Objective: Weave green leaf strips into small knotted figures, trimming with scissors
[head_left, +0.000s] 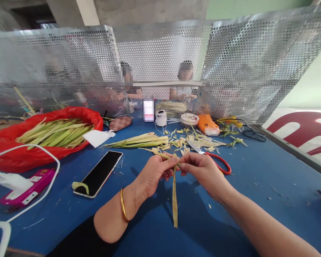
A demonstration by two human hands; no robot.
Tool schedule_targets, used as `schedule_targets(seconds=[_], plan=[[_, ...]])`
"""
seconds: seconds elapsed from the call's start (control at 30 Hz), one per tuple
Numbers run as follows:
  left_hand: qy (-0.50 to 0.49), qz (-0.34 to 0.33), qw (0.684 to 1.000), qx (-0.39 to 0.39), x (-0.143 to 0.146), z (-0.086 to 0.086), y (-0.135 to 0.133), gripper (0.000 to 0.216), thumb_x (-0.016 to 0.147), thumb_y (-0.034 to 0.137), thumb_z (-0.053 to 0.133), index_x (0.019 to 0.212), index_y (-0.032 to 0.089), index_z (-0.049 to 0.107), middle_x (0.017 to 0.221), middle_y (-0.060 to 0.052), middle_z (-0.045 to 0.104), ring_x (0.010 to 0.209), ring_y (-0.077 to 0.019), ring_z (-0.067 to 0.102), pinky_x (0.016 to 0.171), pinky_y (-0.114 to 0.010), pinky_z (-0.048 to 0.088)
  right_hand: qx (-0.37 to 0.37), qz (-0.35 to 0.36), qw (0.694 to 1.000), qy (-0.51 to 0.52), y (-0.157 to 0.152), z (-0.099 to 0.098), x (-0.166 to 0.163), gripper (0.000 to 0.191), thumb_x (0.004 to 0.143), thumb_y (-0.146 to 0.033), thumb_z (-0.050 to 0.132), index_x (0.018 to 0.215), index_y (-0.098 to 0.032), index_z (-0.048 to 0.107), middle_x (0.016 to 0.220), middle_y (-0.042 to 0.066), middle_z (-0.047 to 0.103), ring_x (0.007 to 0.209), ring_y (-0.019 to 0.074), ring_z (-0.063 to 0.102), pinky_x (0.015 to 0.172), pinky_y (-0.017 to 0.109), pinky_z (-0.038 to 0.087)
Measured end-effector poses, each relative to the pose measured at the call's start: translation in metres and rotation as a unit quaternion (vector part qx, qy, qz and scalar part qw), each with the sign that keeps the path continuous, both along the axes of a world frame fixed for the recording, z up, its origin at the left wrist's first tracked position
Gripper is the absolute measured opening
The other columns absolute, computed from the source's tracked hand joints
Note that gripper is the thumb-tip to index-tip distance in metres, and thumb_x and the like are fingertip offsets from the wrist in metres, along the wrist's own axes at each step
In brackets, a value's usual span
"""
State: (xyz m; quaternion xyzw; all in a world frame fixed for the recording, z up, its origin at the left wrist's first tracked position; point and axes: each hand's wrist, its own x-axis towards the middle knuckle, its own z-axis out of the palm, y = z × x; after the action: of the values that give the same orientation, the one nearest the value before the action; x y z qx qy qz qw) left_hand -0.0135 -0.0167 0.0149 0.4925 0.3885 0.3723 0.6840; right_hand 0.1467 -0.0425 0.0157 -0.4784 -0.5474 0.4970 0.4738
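My left hand (160, 167) and my right hand (199, 169) meet fingertip to fingertip above the blue table. Both are closed on a pale green leaf strip (174, 203), whose long flat end hangs down between them. A narrower piece of leaf pokes out past my left fingers; whether it belongs to the same strip I cannot tell. Just beyond my right hand lie scissors (220, 162) with red handles, partly hidden by it. Behind my hands a bundle of leaf strips (139, 140) lies among cut scraps (180, 142).
At the left stand a red plastic bag (5, 137) full of leaves and a magenta power strip (29, 189) with a white cable. A phone (100, 173) lies near my left arm. Thread (161, 118), a tape roll (189, 119) and an orange packet (208, 125) sit before a perforated metal screen (160, 46); people sit behind it.
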Motion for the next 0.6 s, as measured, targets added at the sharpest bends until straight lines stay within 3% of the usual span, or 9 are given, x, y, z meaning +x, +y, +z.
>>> schedule_targets(seconds=[0.27, 0.47, 0.6], plan=[[0.023, 0.001, 1.0, 0.008, -0.0003, 0.0014, 0.0008, 0.021, 0.07, 0.032, 0.074, 0.07, 0.013, 0.064, 0.06, 0.0, 0.061, 0.05, -0.0061, 0.046, 0.049, -0.019, 0.031, -0.017, 0.016, 1.0, 0.006, -0.0002, 0.0001, -0.0004, 0.013, 0.069, -0.029, 0.069, 0.068, -0.016, 0.066, 0.066, 0.001, 0.067, 0.06, 0.012, 0.058, 0.064, 0.028, 0.045], [-0.009, -0.018, 1.0, -0.004, -0.0015, 0.0016, 0.0012, 0.028, 0.076, 0.041, 0.068, 0.072, 0.014, 0.063, 0.067, -0.001, 0.062, 0.051, -0.0062, 0.046, 0.047, -0.019, 0.03, -0.019, 0.017, 1.0, 0.004, 0.0007, 0.0048, 0.0021, 0.017, 0.068, -0.032, 0.071, 0.067, -0.017, 0.065, 0.066, 0.001, 0.066, 0.061, 0.0124, 0.056, 0.065, 0.028, 0.045], [0.004, -0.025, 1.0, 0.009, -0.0016, 0.002, 0.0011, 0.029, 0.075, 0.042, 0.069, 0.069, 0.014, 0.062, 0.059, 0.001, 0.056, 0.049, -0.0067, 0.045, 0.048, -0.02, 0.032, -0.014, 0.021, 1.0, 0.009, 0.0004, 0.0065, 0.0028, 0.018, 0.069, -0.034, 0.072, 0.07, -0.017, 0.066, 0.066, 0.0, 0.065, 0.061, 0.0128, 0.057, 0.064, 0.028, 0.045]])
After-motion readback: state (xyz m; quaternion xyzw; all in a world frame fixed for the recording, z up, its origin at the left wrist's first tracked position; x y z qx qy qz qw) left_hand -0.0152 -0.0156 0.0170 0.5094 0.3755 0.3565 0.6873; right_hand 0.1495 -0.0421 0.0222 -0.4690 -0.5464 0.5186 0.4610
